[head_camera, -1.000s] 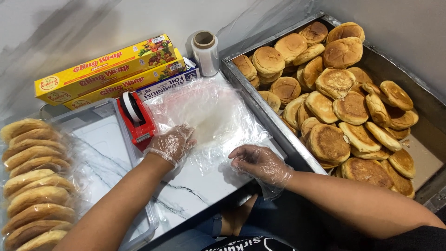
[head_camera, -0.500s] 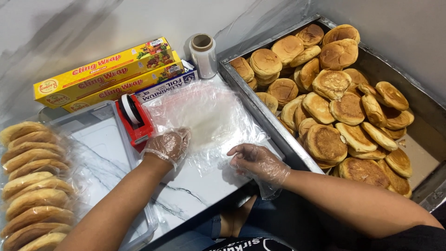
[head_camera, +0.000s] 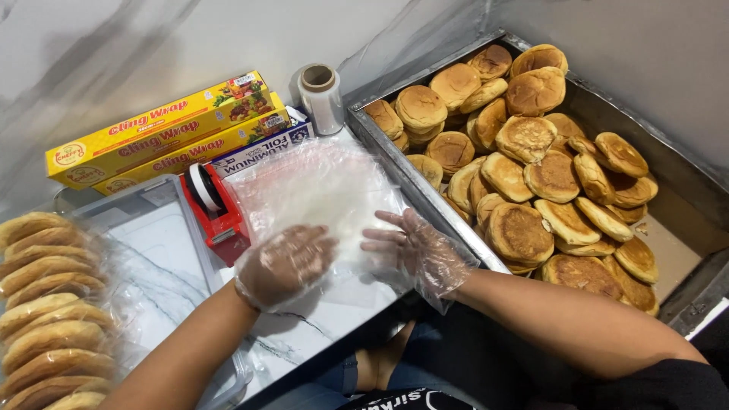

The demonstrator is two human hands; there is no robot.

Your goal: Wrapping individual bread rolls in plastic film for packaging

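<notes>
Two gloved hands, left hand [head_camera: 285,264] and right hand [head_camera: 414,247], press open fingers flat on a stack of clear plastic bags [head_camera: 323,193] lying on the white marble table [head_camera: 163,250]. A red tape dispenser [head_camera: 213,209] sits just left; a metal tray of browned buns [head_camera: 531,152] is right.

See-through plastic bags [head_camera: 323,190] lie under both hands. Golden-brown buns [head_camera: 531,182] sit right of them. Left of them: a red tape holder [head_camera: 216,212] and yellow boxes [head_camera: 163,129].

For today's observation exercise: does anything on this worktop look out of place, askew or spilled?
Nothing is spilled or damaged. Both gloved hands, left hand and right hand, rest on the clear plastic bags; buns lie loosely heaped in the metal tray.
</notes>
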